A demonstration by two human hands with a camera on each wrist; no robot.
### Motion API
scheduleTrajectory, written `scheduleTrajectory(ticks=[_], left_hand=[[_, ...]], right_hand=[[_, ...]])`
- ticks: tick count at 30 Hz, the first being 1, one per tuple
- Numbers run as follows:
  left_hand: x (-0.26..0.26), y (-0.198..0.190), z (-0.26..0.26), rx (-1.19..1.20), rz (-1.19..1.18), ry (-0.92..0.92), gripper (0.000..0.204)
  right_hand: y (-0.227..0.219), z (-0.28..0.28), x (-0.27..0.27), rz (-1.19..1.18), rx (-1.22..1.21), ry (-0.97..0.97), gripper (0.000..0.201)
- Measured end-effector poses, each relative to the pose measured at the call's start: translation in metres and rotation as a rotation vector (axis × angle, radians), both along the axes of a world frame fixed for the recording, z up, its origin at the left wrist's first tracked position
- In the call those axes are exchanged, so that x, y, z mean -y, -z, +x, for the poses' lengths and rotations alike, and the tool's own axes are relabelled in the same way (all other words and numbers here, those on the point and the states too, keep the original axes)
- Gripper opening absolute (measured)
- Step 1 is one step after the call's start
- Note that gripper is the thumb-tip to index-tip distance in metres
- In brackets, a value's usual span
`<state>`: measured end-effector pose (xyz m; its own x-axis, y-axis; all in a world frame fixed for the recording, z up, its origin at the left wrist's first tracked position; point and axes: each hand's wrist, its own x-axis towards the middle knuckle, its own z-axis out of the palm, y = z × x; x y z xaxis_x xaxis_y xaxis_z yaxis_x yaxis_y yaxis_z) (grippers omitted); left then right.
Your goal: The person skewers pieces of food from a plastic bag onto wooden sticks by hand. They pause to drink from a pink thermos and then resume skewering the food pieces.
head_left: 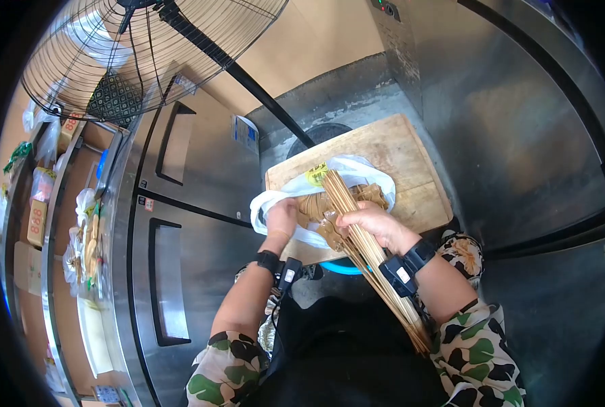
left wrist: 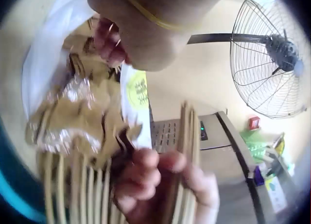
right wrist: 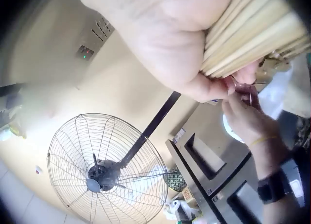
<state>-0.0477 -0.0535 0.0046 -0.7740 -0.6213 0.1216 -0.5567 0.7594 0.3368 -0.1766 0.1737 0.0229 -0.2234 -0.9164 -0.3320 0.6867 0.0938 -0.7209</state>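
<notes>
My right hand (head_left: 372,224) grips a thick bundle of bamboo skewers (head_left: 343,192) that slants down toward my lap. Folded, glossy brown food pieces (left wrist: 80,115) are threaded on several skewers beneath it, partly in a white plastic bag (head_left: 374,178). My left hand (head_left: 281,216) is at the bag's left side, its fingers curled at the far end of the skewered food, where thin tips show between them. The bag's side hides part of this hand in the head view. Bag and food lie on a wooden cutting board (head_left: 411,163).
A blue-green basin rim (head_left: 343,268) shows under the board's near edge. Steel cabinets (head_left: 204,159) stand left, another steel unit (head_left: 519,136) right. A pedestal fan (head_left: 146,54) rises beyond the board. Shelves with bagged goods (head_left: 89,251) line the far left.
</notes>
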Motion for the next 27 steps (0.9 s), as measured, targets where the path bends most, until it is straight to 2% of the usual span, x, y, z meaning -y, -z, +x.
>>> scheduleTrajectory(ticks=[2, 5, 8, 14, 17, 20, 23, 26, 27], left_hand=[[0.013, -0.003, 0.005, 0.063, 0.037, -0.056, 0.021], [0.002, -0.008, 0.007, 0.312, 0.053, -0.077, 0.032], [-0.008, -0.003, 0.003, 0.301, 0.019, -0.115, 0.040], [-0.005, -0.002, 0.005, 0.245, 0.078, -0.149, 0.035], [-0.005, -0.001, 0.009, 0.222, 0.068, -0.168, 0.026], [-0.010, 0.001, 0.007, 0.241, -0.090, -0.192, 0.014], [-0.016, -0.010, 0.009, 0.297, -0.151, -0.157, 0.020], [-0.017, -0.012, 0.014, 0.104, -0.196, -0.117, 0.005], [-0.013, -0.008, 0.017, -0.011, -0.050, -0.096, 0.007]], right_hand=[[-0.003, 0.001, -0.002, 0.015, -0.043, 0.014, 0.017], [-0.001, 0.002, 0.001, 0.044, -0.111, -0.012, 0.019], [0.001, 0.003, 0.004, 0.070, -0.164, -0.010, 0.023], [0.004, 0.003, 0.006, 0.054, -0.182, -0.026, 0.027], [-0.006, 0.006, 0.004, 0.078, -0.188, 0.027, 0.023], [-0.010, 0.006, 0.003, 0.077, -0.191, 0.034, 0.023], [0.001, 0.005, 0.005, 0.054, -0.154, 0.017, 0.021], [-0.001, 0.005, 0.004, 0.032, -0.138, 0.025, 0.021], [0.000, 0.005, 0.004, 0.036, -0.124, 0.026, 0.021]])
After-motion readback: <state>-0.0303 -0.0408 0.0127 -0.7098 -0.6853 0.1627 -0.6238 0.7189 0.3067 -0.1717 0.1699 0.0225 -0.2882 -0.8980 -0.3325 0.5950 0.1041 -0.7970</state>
